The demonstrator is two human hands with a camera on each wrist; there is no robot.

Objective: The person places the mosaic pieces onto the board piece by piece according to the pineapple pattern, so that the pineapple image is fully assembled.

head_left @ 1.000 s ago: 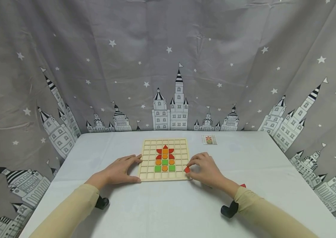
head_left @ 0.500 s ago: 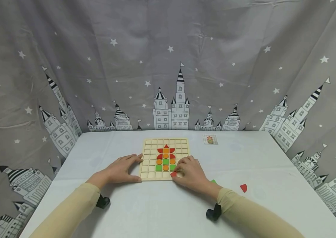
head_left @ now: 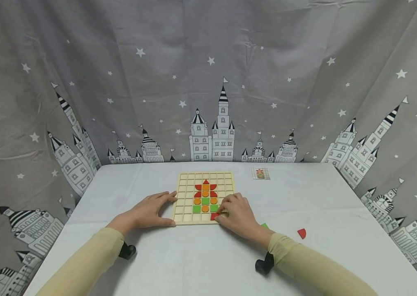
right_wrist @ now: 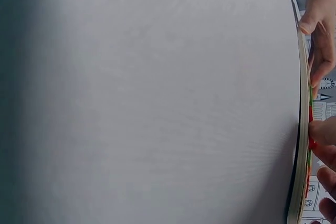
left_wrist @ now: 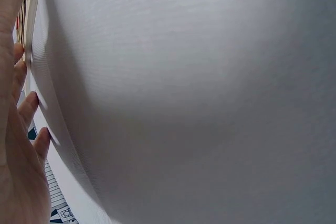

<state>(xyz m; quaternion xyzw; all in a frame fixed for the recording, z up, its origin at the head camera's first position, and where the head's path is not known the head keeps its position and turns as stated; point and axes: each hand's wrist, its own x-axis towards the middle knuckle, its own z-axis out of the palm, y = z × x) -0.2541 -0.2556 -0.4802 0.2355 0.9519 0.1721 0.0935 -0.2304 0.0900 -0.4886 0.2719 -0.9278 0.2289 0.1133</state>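
Note:
A square wooden grid board (head_left: 186, 181) lies on the table, with red, orange and green tiles set in its middle columns. My left hand (head_left: 148, 211) rests against the board's left edge, thumb at the near corner and fingers spread along the side. At the near row, just below a green square tile (head_left: 214, 208), my right hand (head_left: 239, 216) pinches a red tile (head_left: 213, 216) between thumb and fingers. The right wrist view shows the thumb (right_wrist: 321, 130) against this red tile (right_wrist: 311, 142), low over the board; its far side is covered by the fingers.
A small pattern card (head_left: 260, 173) lies behind the board to the right. A red quarter-circle tile (head_left: 302, 233) sits on the white table (head_left: 193, 259) right of my right forearm. Part of a green tile (head_left: 265, 225) shows beside the right wrist. A grey castle-print curtain (head_left: 156, 82) hangs behind.
My right hand has moved left from the board's right edge to its near row, carrying the red tile, which has turned to line up with its square. The left hand has stayed put.

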